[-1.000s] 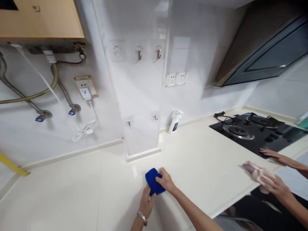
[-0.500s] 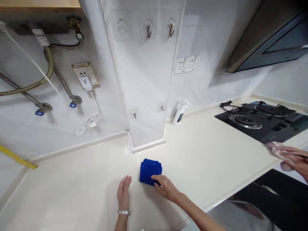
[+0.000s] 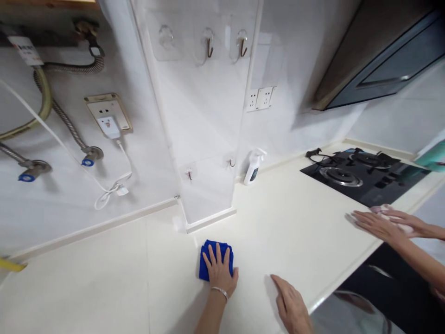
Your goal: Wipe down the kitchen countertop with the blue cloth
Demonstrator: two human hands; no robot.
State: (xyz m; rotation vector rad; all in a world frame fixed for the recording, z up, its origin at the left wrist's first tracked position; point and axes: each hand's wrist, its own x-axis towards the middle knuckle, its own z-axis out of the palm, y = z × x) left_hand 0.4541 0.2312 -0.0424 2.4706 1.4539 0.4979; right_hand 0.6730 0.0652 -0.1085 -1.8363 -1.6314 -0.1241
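A cream stone table (image 3: 278, 241) wraps around the foot of a white tiled pillar (image 3: 205, 106), and a black gas hob (image 3: 365, 178) is set into it at the right, under a dark glass range hood (image 3: 378, 60). On the wall to the left, braided steel hoses (image 3: 66, 120) end in blue-marked valves (image 3: 88, 160), beside a socket plate (image 3: 107, 113) with a white plug and cable. Near the table's front edge, a second person's hands (image 3: 377, 226) lie over a crumpled pinkish cloth (image 3: 392, 214), just below the hob. In the middle, the folded blue microfibre cloth (image 3: 215, 260) lies flat under the left hand (image 3: 219, 271), which is open with its fingers spread, pressing down rather than gripping. The right hand (image 3: 290, 306) is also open, resting on bare table near the cloth without touching it. A white spray bottle (image 3: 253, 169) stands against the pillar's side.
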